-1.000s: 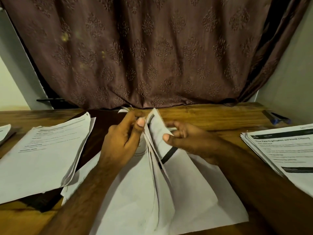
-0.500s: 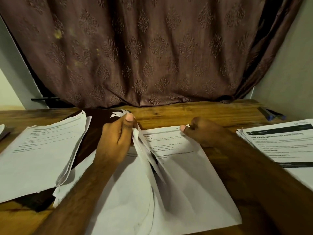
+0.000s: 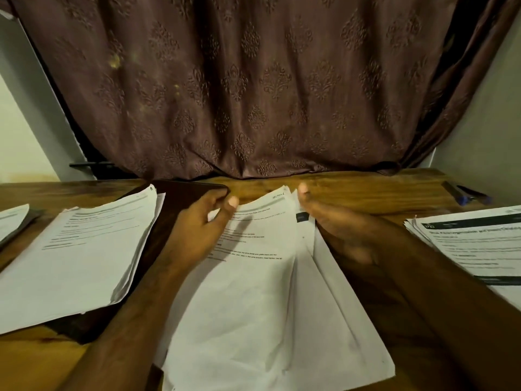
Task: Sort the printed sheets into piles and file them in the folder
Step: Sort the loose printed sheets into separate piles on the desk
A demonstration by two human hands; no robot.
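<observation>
Two hands work the middle stack (image 3: 253, 292) on the table (image 3: 352, 193): the left hand (image 3: 197, 230) pinches its top corner, while the right hand (image 3: 338, 230) seems flat and relaxed beside it. Lift one sheet cleanly. The folder (image 3: 180, 198) lies under the left pile (image 3: 76, 255); another pile (image 3: 473, 241) and pens (image 3: 465, 193) sit right.

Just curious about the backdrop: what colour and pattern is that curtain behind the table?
The curtain is brown with an embossed floral motif, seen in the head view.
</observation>
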